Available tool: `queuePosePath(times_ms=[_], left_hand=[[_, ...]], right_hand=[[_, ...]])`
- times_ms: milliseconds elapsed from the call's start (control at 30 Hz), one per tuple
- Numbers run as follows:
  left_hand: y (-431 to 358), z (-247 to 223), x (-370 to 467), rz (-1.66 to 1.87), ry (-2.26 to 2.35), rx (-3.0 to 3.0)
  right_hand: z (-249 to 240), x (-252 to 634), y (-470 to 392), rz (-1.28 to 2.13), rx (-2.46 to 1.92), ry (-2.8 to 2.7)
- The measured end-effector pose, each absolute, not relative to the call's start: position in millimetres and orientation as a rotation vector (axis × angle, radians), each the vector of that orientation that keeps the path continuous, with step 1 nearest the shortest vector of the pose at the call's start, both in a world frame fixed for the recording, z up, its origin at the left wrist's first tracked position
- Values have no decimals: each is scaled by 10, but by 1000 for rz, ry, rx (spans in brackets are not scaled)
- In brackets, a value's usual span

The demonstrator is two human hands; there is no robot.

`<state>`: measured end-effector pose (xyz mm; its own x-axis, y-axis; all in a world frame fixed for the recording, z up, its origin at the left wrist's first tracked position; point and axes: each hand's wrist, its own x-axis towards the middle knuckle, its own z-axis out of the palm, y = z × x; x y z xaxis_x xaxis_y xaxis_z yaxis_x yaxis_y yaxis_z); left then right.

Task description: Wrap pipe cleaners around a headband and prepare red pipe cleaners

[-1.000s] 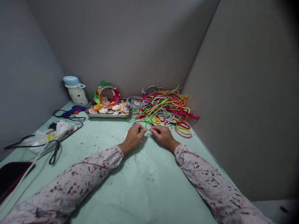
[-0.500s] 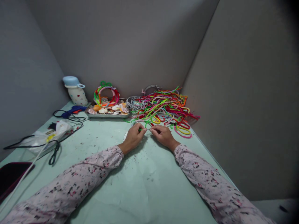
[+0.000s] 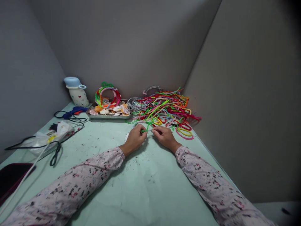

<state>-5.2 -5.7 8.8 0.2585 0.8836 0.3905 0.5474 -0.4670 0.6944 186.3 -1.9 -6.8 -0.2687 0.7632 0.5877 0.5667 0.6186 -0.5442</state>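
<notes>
Centre of the frame, the left hand point(image 3: 136, 137) pinches the fuzzy green stem point(image 3: 145, 130), the right hand point(image 3: 164, 136) seems to nip its thin end, and a loose grip could let it spring into the tangled pile point(image 3: 166, 106) beyond!

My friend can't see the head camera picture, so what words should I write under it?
A person's left hand and right hand pinch a thin, partly green strand between them at a pale green table. Behind them are a tray of seashells, a bottle and a tangled pile of colorful strands.
</notes>
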Motion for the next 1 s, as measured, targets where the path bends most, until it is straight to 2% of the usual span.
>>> queuePosePath(times_ms=[1000], left_hand=[[-22,32,-58,1128,1280,1986]], right_hand=[[-57,1844,-30,297,-998,-2008]])
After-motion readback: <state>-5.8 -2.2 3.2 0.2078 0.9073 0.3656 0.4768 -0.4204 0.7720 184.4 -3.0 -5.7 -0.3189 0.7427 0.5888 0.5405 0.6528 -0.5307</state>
